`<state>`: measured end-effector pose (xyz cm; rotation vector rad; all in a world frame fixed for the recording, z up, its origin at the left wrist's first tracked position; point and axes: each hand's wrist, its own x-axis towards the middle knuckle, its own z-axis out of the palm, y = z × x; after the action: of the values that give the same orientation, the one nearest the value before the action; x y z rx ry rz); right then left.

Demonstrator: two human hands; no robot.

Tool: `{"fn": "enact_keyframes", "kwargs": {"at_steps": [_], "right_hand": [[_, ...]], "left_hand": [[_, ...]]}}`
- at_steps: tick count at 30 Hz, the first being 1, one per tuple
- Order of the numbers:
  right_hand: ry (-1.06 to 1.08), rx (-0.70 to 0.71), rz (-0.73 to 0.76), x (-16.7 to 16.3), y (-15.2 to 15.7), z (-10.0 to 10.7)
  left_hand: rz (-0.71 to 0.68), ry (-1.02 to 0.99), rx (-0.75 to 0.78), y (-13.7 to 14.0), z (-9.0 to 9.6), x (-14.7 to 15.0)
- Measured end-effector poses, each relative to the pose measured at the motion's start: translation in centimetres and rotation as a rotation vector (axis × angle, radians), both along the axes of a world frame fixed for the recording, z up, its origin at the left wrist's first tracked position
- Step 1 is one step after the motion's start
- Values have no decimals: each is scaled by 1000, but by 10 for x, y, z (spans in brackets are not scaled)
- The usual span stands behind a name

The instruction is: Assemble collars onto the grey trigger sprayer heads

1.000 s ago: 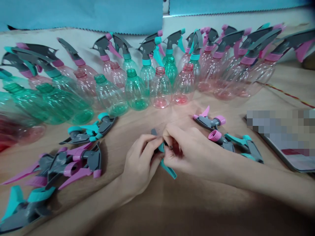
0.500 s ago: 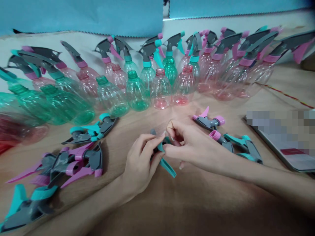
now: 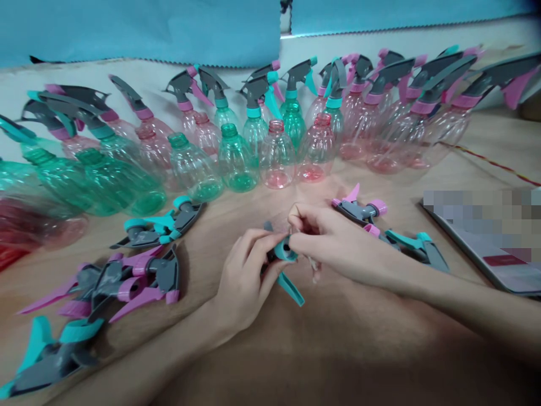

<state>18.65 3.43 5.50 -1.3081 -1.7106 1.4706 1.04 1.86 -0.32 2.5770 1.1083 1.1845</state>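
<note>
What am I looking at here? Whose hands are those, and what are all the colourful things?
A camera sits on a person's head and looks down, so these are that person's own hands. The left hand holds a grey and teal spray head, and the right hand pinches its teal cap. They rest over a brown table. More loose spray heads lie on it. Behind stand rows of green and pink bottles, some open, some already with sprayers on top.

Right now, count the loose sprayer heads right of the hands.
3: pink-trimmed one nearest the bottles, another partly behind the right hand, teal one farthest right; more may hide.
</note>
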Motion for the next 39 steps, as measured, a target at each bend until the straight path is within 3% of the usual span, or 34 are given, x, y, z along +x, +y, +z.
{"fn": "enact_keyframes", "kwargs": {"at_steps": [5,10,14,20,26,33,39], "right_hand": [[4,-4,145,9,5,3],[-300,597,352,23,10,12],[-481,791,402,26,11,16],[-621,879,427,29,16,13],[-755,939,385,24,7,15],[-521,819,442,25,11,15],[-443,747,486,32,21,14]], "left_hand": [[5,-78,-83,3,2,0],[26,-196,-261,5,3,-1],[11,-259,-392,6,1,-2],[-10,-257,-458,8,-1,-4],[-6,-208,-397,8,2,-3],[-51,-143,-360,5,7,-4],[-91,-134,-368,6,6,-4]]}}
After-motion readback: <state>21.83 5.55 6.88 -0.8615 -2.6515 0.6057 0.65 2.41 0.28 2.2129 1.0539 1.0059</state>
